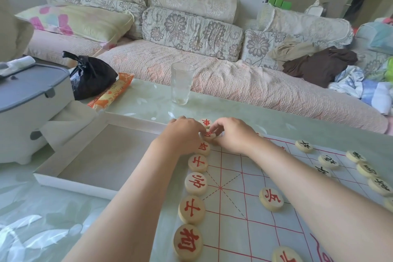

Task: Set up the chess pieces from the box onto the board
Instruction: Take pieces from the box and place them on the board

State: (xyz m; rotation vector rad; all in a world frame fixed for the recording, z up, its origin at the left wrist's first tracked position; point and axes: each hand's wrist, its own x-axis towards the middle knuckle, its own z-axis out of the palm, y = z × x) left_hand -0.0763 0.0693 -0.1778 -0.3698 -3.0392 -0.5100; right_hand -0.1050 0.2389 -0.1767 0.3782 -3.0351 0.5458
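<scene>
The left hand (185, 132) and right hand (231, 134) meet at the fingertips, both pinching one red piece (209, 135) over the far corner of the board (231, 176); fingers cover half its mark and the corner itself; a second piece (205, 122) lies just beyond; the red row (195, 183) runs close-packed along the board edge under the left forearm; the box (74, 185) lies just left of that arm; beyond the hands stands a glass (182, 86), apart; right of the right arm lie black pieces (328, 160), one partly hidden.
</scene>
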